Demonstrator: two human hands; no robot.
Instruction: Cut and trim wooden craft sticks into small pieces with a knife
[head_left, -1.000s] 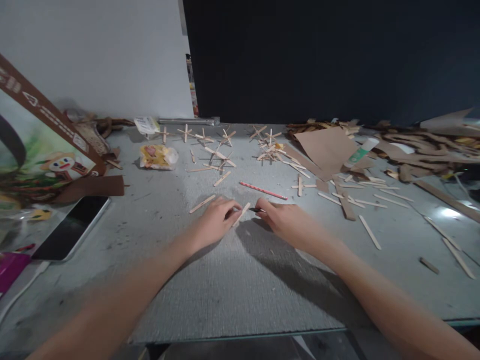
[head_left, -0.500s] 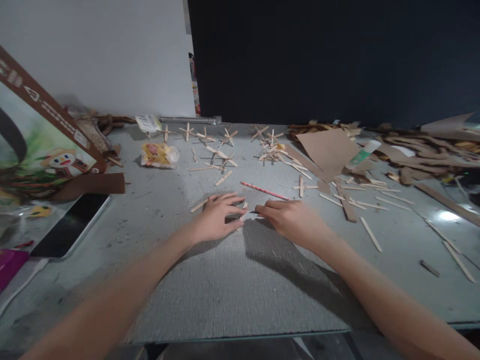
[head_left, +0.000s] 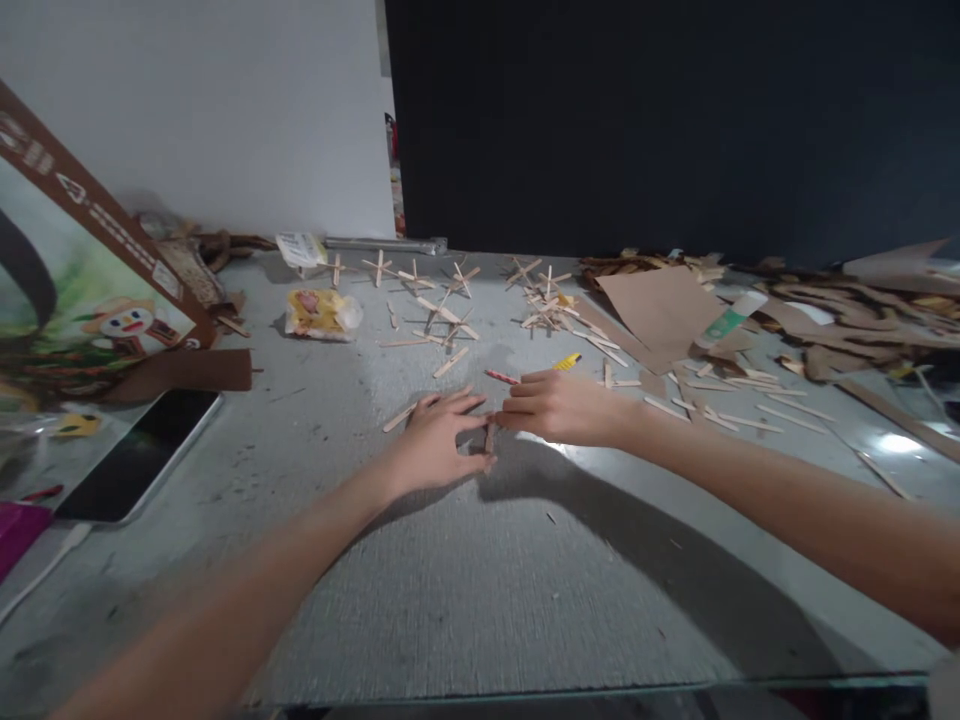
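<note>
At mid-table, my left hand (head_left: 441, 442) steadies a short wooden craft stick (head_left: 490, 438) on the tabletop, thumb at its near end and fingertips at its far end. My right hand (head_left: 551, 408) is closed round a utility knife (head_left: 568, 361), whose yellow handle pokes out behind the knuckles. The right fingertips are close to the stick's far end. The blade is hidden by the fingers. A red striped pencil or straw (head_left: 501, 377) lies just beyond, partly covered by my right hand. Another craft stick (head_left: 399, 417) rests left of my left hand.
Star-shaped stick pieces (head_left: 459, 280) stand along the back. Loose sticks, cardboard (head_left: 649, 310) and a glue stick (head_left: 731, 320) lie at right. On the left are a phone (head_left: 142, 455), a yellow packet (head_left: 319, 314) and a printed bag (head_left: 90, 250).
My right hand has turned and shifted slightly up and left, closer to the stick, and the yellow knife handle now shows. My left hand keeps its place on the stick.
</note>
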